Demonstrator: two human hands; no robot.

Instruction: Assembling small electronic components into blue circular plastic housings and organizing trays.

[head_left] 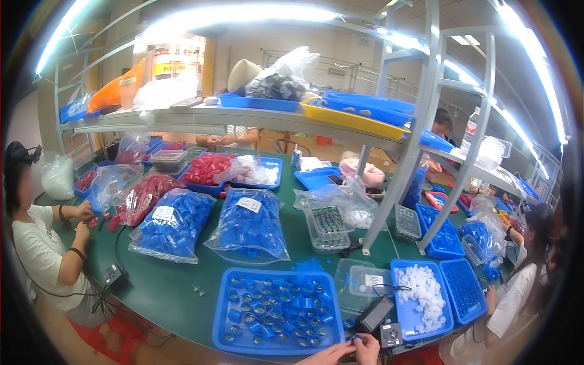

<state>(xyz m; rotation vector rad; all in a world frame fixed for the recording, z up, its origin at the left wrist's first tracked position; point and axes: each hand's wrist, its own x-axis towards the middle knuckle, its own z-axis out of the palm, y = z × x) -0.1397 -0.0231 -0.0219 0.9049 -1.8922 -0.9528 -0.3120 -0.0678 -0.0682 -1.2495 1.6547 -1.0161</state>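
Note:
At the bottom edge, my left hand [338, 353] and my right hand [367, 350] meet, fingers closed around one small blue plastic cap [356, 337]. Part of it is hidden by the fingers. Left of my hands lies a blue tray [218, 322] of blue cup-shaped caps, several with a greenish, metallic-looking part inside. A dark rectangular device [376, 312] sits just beyond my hands, with a small grey box [390, 334] on a cable beside the right one. To the right, a blue tray [449, 316] carries a pile of white plastic pieces [421, 298].
Bags of blue caps [172, 225] [249, 222] lie farther back on the green table [161, 292]. Clear containers [359, 277] stand behind the device. A metal shelf post [389, 201] rises from the table. Co-workers sit at left [52, 243] and right [517, 292].

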